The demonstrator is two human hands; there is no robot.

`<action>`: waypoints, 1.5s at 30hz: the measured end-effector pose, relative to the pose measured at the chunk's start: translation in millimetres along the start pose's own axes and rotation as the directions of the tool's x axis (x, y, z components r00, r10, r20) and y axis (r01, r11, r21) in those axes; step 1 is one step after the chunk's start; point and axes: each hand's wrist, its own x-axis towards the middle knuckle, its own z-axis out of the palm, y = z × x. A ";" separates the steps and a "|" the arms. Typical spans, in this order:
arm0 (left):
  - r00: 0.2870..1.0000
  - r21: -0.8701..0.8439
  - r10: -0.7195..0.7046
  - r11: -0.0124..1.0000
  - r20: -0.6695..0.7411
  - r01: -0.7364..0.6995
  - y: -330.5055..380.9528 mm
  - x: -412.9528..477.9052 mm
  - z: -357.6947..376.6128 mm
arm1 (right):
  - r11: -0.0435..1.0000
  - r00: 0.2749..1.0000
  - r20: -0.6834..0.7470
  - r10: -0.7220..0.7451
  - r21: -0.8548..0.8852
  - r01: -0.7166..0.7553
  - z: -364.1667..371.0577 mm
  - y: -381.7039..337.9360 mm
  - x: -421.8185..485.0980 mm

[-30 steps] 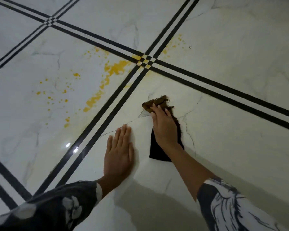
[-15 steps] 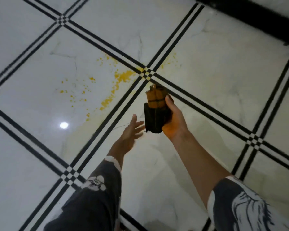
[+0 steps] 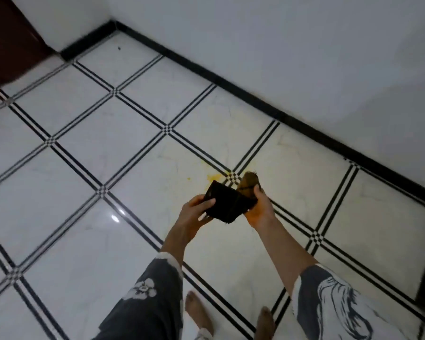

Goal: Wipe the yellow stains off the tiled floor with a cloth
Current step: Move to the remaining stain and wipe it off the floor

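Observation:
I stand over the white tiled floor (image 3: 88, 241) and hold a black cloth (image 3: 227, 204) in the air at about waist height. My left hand (image 3: 194, 212) grips its left edge. My right hand (image 3: 259, 209) grips its right side, where a yellow-brown soiled end (image 3: 249, 181) sticks up. Yellow stains (image 3: 212, 177) show on the tile just beyond the cloth, beside a checkered line crossing (image 3: 233, 177). The cloth hides part of the stained patch.
A white wall (image 3: 304, 57) with a black skirting (image 3: 255, 99) runs along the right. A dark red door (image 3: 8, 45) is at the top left. My bare feet (image 3: 199, 312) stand on the tiles below. Black double lines divide the floor.
I have risen from kneeling to standing, so the floor looks much farther away. The cloth left the floor in my right hand, and my left hand has come up to grip it.

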 end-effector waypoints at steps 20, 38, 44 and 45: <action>0.991 -0.352 -0.079 0.929 0.111 0.114 159.5 -20.1 -23.9 | 0.905 0.972 0.069 -0.225 0.385 0.182 185.4 -23.8 -37.1; 0.979 0.557 -0.158 0.829 0.125 0.062 357.5 137.1 -88.1 | 0.993 0.851 -0.514 -0.112 -0.081 0.082 282.8 8.0 67.4; 0.953 0.735 -0.242 0.678 0.184 0.030 368.0 154.9 -121.8 | 0.995 0.811 -0.577 -0.093 -0.088 0.052 316.6 78.9 64.6; 0.945 0.748 -0.257 0.663 0.201 0.021 366.8 154.0 -126.8 | 0.997 0.814 -0.576 -0.075 -0.055 0.053 321.1 91.5 63.6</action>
